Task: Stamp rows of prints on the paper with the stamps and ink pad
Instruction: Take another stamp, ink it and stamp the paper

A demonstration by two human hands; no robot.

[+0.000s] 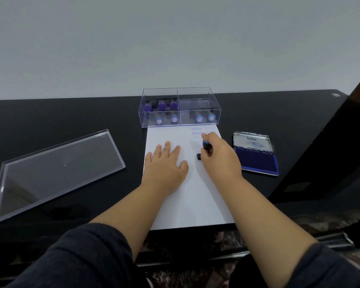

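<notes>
The black desk [71, 113] carried everything; on its left part lay a clear acrylic lid [56, 173], flat and turned rim-up, well apart from the rest; a white sheet of paper [192, 196] ran from the near edge of the desk up to a clear acrylic box [180, 108] at the far end, the sheet's top edge touching the box's front wall. The box was split by a partition into two compartments; the left one held three purple-topped stamps [162, 106] in a back row and two blue-capped stamps [166, 120] in front; the right one held two more blue-capped stamps [205, 118] near its front wall. Just right of the paper sat an open Artline ink pad [256, 161], its lid propped up behind the blue pad. The left hand [165, 163] lay flat on the paper, fingers spread, grip released; the right hand [218, 156] was clenched around a black stamp with a blue band [206, 145], held upright with its base at the paper below two blue "AIR MAIL" prints [197, 131] in the sheet's upper right.
</notes>
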